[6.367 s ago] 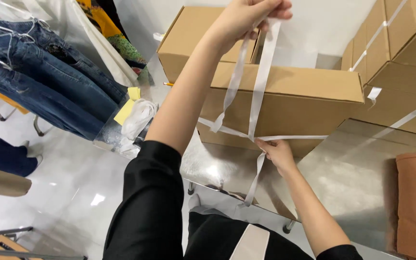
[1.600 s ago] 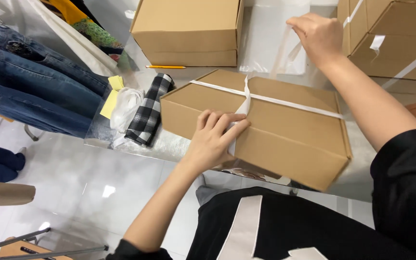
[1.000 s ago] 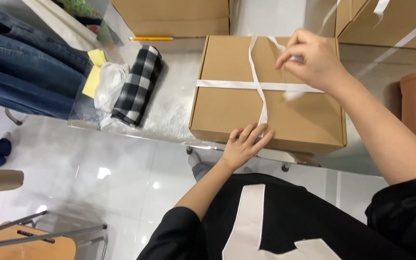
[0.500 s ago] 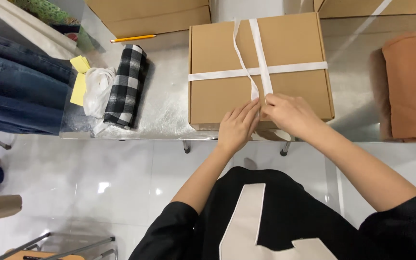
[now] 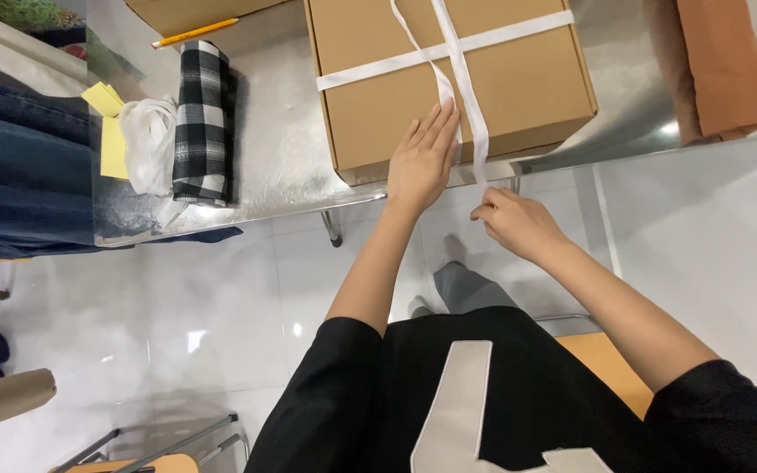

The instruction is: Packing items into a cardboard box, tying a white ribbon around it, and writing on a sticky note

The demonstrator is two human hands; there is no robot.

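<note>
Since half a second ago, the right hand (image 5: 519,223) has drawn the white flat strap (image 5: 469,105) off the brown cardboard box (image 5: 449,83), grip pinched on it, while the left hand (image 5: 422,158) lies open and flat on the box edge.

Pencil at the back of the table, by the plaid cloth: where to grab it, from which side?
Grip the yellow pencil mid-shaft, from straight above, fingers closing across its width. It lies flat on the metal table, slanted, with a cardboard box close behind it and the folded plaid cloth just in front, so a low approach from either side looks cramped. The top is open.
</note>
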